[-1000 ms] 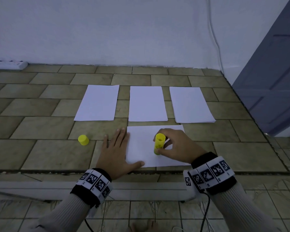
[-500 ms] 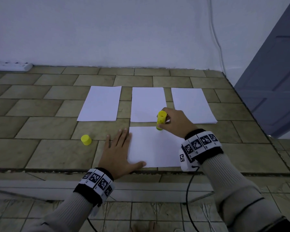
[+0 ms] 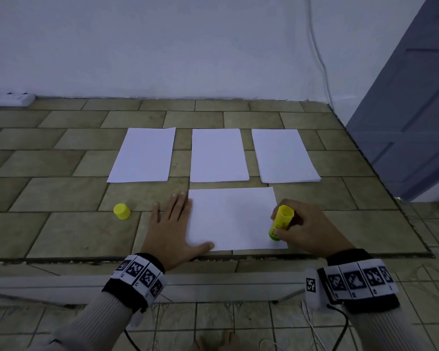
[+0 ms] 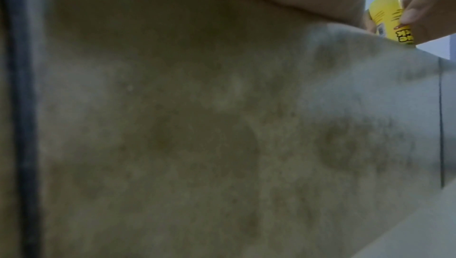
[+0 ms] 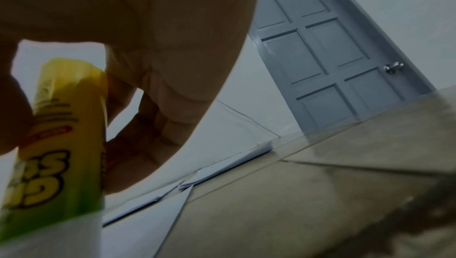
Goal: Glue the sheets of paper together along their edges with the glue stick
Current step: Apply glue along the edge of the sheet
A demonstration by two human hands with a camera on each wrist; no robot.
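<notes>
A white sheet [image 3: 232, 217] lies crosswise on the tiled table near its front edge. My left hand [image 3: 171, 228] lies flat beside the sheet's left edge, thumb pressing its near left corner. My right hand [image 3: 300, 229] grips the yellow glue stick [image 3: 280, 225], tip down on the sheet close to its right edge. The right wrist view shows the glue stick [image 5: 56, 145] up close between thumb and fingers. Three white paper stacks [image 3: 218, 154] lie in a row behind. The yellow cap [image 3: 121, 211] stands on the table left of my left hand.
The tiled table [image 3: 61, 224] ends at a front edge just below the sheet. A white wall rises behind, with a power strip [image 3: 9, 98] at far left and a cable [image 3: 318, 54] down the wall. A grey door [image 5: 328, 57] stands at right.
My right hand has carried the glue stick from the sheet's far edge, near the middle, over to its right edge and down toward the near corner. The left hand has stayed flat in place.
</notes>
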